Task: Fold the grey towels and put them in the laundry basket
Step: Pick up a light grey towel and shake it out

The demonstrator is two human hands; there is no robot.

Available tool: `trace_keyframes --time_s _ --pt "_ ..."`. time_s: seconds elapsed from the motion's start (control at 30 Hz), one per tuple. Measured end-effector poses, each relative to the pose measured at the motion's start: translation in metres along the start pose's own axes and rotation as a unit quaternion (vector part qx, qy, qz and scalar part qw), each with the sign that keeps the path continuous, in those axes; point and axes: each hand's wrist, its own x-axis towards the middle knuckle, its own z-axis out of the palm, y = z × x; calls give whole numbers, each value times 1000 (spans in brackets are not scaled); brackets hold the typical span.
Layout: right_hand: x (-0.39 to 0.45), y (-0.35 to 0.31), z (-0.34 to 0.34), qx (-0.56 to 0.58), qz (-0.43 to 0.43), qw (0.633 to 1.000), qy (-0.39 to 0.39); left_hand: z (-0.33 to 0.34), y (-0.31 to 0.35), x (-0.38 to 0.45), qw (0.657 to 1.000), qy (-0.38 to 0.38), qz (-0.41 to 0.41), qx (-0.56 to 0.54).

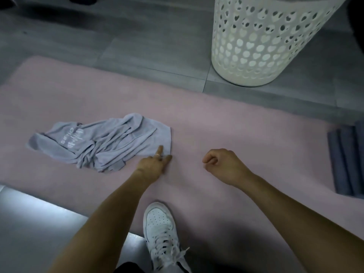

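White sneaker (160,229) planted on pink mat (216,119), left hand (154,165) fingers spread open on crumpled grey towel (102,140) corner, right hand (222,164) loosely curled, empty; pinch both near corners, spread flat before folding, basket (262,42) beyond.

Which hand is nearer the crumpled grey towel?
Left. The left hand touches the crumpled grey towel's near right corner; the right hand hangs loosely curled, apart to its right.
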Motion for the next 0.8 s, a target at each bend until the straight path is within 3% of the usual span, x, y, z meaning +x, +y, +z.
trace_keyframes --time_s 0.13,0.3,0.37,0.47,0.57,0.7,0.8 --pt "-5 8 -6 5 26 1000 4 2 -8 11 998 42 17 -47" --pt "-15 11 -9 21 43 999 15 -15 1 21 965 126 -50 -226" --pt "-19 12 -16 24 42 999 22 -22 10 19 935 171 -45 -306" --pt "-31 15 -30 21 34 998 44 -35 36 -15 839 227 -37 -493" --pt "-60 31 -49 26 30 997 59 -56 68 -52 829 217 -4 -515" --pt "-110 50 -77 67 -16 996 65 -89 120 -102 749 196 73 -629" --pt "-143 58 -94 46 -78 994 65 -122 156 -138 734 168 139 -643"
